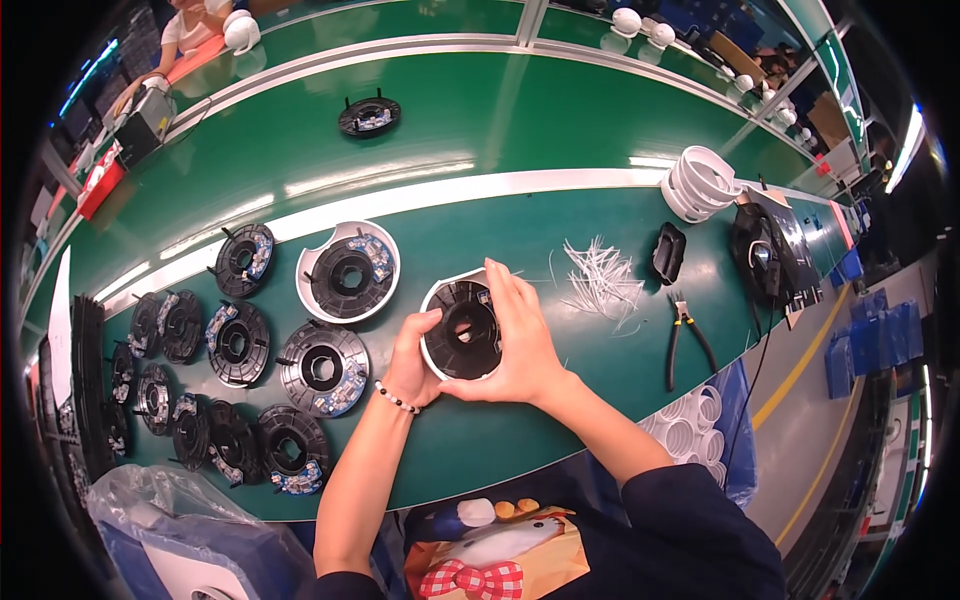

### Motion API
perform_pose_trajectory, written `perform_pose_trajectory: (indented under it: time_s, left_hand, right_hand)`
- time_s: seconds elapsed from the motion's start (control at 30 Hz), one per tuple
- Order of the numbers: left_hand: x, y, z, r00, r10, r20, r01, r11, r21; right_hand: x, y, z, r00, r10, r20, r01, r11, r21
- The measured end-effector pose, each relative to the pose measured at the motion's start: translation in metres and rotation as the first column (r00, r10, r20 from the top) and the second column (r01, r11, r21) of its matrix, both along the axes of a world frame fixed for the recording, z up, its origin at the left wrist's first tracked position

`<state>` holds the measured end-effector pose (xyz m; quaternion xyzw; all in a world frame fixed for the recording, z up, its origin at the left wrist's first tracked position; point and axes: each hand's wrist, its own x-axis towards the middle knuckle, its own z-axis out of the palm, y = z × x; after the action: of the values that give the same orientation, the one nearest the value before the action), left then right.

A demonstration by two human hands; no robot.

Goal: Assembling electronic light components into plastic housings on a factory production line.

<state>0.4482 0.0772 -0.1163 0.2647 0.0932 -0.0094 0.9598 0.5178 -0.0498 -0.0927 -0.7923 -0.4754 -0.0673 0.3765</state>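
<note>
Both my hands grip a round white housing (429,352) with a black disc (466,325) seated inside it. My left hand (408,362) is wrapped round its left side, thumb on the rim. On the right side, my right hand (524,340) curls over the edge, fingers at the far rim and thumb at the near one. To the left, another white housing (391,262) lies with a black disc and blue circuit board in it. Nearer to me rests a loose black disc with a board (325,368). Part of the held disc is hidden by my fingers.
Several black discs with boards (238,343) cover the left of the green table (480,450). At right lie white cable ties (603,282), cutting pliers (684,335), a small black part (668,254) and stacked white rings (697,185). One disc (369,117) sits beyond the rail.
</note>
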Motion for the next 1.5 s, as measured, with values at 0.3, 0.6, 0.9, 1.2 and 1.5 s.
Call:
perform_pose_trajectory:
  time_s: [0.3, 0.6, 0.9, 1.2, 1.5]
  left_hand:
    - [0.002, 0.000, -0.005, 0.993, 0.091, 0.072, -0.094, 0.995, 0.033]
    - [-0.003, -0.004, -0.007, 0.877, 0.393, 0.277, -0.454, 0.867, 0.206]
    - [0.002, -0.005, -0.002, 0.906, 0.383, 0.179, -0.408, 0.903, 0.136]
    - [0.004, -0.006, -0.020, 0.903, 0.421, 0.079, -0.332, 0.571, 0.751]
    - [-0.004, -0.017, 0.027, 0.783, 0.253, 0.569, -0.435, -0.432, 0.790]
  right_hand:
    - [0.018, 0.003, -0.010, 0.986, 0.156, -0.065, -0.145, 0.978, 0.149]
    - [0.027, 0.003, -0.036, 0.620, 0.151, -0.770, 0.185, 0.925, 0.331]
    - [0.033, -0.004, -0.042, 0.383, 0.210, -0.900, 0.146, 0.948, 0.283]
    - [0.056, -0.009, -0.021, 0.480, 0.021, -0.877, 0.044, 0.998, 0.047]
    - [0.087, 0.002, 0.007, 0.845, -0.083, -0.528, -0.122, 0.932, -0.342]
